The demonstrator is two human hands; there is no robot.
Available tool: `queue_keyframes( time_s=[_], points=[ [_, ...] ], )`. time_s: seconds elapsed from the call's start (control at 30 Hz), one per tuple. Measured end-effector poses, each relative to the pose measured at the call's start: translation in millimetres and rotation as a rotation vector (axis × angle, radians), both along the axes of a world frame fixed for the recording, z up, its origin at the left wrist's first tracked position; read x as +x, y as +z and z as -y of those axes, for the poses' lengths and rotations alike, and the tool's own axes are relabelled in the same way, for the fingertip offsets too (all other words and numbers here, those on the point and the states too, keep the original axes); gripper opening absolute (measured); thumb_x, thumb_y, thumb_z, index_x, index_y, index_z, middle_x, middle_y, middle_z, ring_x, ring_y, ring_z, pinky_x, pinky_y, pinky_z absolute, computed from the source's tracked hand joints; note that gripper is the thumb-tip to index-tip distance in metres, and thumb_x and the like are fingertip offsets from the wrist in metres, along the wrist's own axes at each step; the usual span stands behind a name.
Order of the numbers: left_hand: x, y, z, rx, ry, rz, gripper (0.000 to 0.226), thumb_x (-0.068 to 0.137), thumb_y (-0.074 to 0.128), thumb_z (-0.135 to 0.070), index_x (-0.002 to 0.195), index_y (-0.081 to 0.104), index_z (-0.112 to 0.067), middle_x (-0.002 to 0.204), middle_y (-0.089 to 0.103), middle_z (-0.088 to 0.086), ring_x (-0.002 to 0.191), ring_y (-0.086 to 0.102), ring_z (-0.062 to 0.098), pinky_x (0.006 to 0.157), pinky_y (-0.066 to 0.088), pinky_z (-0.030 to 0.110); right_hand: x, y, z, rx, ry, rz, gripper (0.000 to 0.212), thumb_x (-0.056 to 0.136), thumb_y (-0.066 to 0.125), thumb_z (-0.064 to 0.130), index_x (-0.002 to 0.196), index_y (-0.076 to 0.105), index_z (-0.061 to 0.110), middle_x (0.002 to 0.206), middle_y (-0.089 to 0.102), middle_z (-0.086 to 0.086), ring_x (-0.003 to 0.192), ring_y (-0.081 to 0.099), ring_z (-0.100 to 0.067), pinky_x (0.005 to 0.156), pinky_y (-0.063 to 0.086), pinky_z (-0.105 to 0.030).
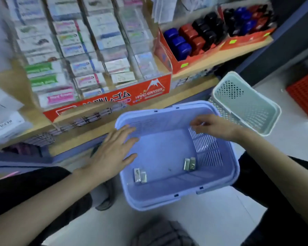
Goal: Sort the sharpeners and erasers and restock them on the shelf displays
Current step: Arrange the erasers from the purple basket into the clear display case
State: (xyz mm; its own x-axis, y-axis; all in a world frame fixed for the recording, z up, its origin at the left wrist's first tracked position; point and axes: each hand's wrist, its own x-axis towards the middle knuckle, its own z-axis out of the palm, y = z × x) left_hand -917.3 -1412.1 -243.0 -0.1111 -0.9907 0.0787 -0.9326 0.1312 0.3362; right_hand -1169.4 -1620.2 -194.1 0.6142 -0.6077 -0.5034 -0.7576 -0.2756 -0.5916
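Baskets: 2, one purple basket (164, 150), one green basket (252, 107).
Sharpeners (140, 175): 4 in the purple one, in two pairs.
Left hand (114, 153): yours lay spread on the purple rim.
Right hand (215, 126): you pinched a small shiny piece (202, 123).

Lilac perforated plastic basket (169, 119), matt; small shiny metal sharpeners (140, 175) inside. Pale green plastic basket (272, 110). Glossy white tile floor (212, 219). Light wooden shelf (226, 54).

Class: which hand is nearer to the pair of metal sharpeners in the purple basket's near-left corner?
Left. The left hand lies on the left rim of the purple basket, beyond the sharpener pair; the right hand is across the basket, by its right wall.
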Motion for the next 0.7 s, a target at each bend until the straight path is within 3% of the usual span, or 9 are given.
queue_keyframes(
  time_s=[0.07,0.13,0.2,0.3,0.4,0.5,0.57,0.63,0.7],
  points=[
    [-10,-32,7,0.108,0.057,0.077,0.044,0.076,0.073,-0.031,0.113,0.064,-0.009,0.128,0.055,0.019,0.127,0.033,0.032,0.098,0.04,0.054,-28,-54,0,0.085,0.041,-0.192,0.018,0.09,0.06,0.006,0.107,0.065,0.002,0.108,0.064,-0.012,0.095,0.058,-0.018,0.084,0.043,-0.015],
    [-18,-50,12,0.136,0.161,0.092,0.043,0.082,0.059,-0.031,0.117,0.063,-0.007,0.134,0.051,0.021,0.131,0.03,0.033,0.099,0.035,0.058,-46,-108,-7,0.146,0.009,-0.31,0.025,0.089,0.059,0.004,0.114,0.062,0.002,0.118,0.061,-0.016,0.1,0.056,-0.021,0.095,0.043,-0.031],
    [-23,-59,13,0.132,0.308,0.046,0.048,0.088,0.043,-0.03,0.127,0.057,-0.007,0.146,0.037,0.021,0.137,0.02,0.034,0.1,0.03,0.061,-53,-156,-18,0.155,-0.035,-0.418,0.033,0.09,0.058,0.008,0.121,0.056,0.0,0.125,0.057,-0.018,0.102,0.053,-0.02,0.093,0.039,-0.03],
    [-26,-71,7,0.123,0.49,-0.047,0.052,0.092,0.052,-0.021,0.142,0.04,-0.009,0.156,0.01,0.02,0.142,0.006,0.04,0.104,0.026,0.063,-53,-206,-37,0.197,-0.228,-0.516,0.033,0.091,0.059,0.017,0.12,0.051,0.004,0.122,0.054,-0.018,0.114,0.053,-0.029,0.091,0.041,-0.031],
    [-27,-71,9,0.143,0.541,-0.102,0.063,0.086,0.062,-0.01,0.143,0.036,-0.006,0.156,0.003,0.022,0.139,0.019,0.041,0.088,0.047,0.054,-51,-234,-52,0.259,-0.466,-0.567,0.04,0.097,0.045,0.013,0.134,0.04,0.0,0.132,0.047,-0.019,0.125,0.045,-0.033,0.091,0.039,-0.03],
    [-31,-65,12,0.151,0.551,-0.104,0.058,0.083,0.064,-0.003,0.137,0.045,-0.003,0.155,0.01,0.024,0.119,0.045,0.045,0.065,0.052,0.044,-42,-253,-63,0.206,-0.589,-0.641,0.051,0.099,0.041,0.018,0.14,0.024,-0.008,0.142,0.034,-0.024,0.129,0.038,-0.036,0.102,0.035,-0.036],
    [-32,-64,13,0.172,0.555,-0.064,0.055,0.083,0.064,-0.004,0.135,0.047,-0.005,0.155,0.011,0.022,0.096,0.058,0.046,0.053,0.045,0.035,-33,-260,-66,0.127,-0.65,-0.716,0.06,0.098,0.044,0.024,0.139,0.018,-0.01,0.142,0.03,-0.025,0.129,0.037,-0.036,0.103,0.035,-0.038],
    [-32,-64,13,0.173,0.573,-0.029,0.055,0.083,0.063,-0.006,0.136,0.047,-0.007,0.155,0.011,0.021,0.074,0.061,0.041,0.052,0.036,0.028,-28,-267,-71,0.05,-0.638,-0.736,0.06,0.097,0.045,0.025,0.138,0.022,-0.012,0.14,0.035,-0.024,0.128,0.04,-0.034,0.101,0.038,-0.038],
    [-32,-64,13,0.167,0.581,-0.013,0.056,0.084,0.063,-0.008,0.137,0.046,-0.008,0.156,0.01,0.02,0.069,0.059,0.038,0.054,0.033,0.027,-23,-271,-74,0.026,-0.535,-0.716,0.046,0.096,0.045,0.02,0.133,0.036,-0.008,0.135,0.046,-0.02,0.126,0.046,-0.031,0.098,0.042,-0.037]
  ],
)
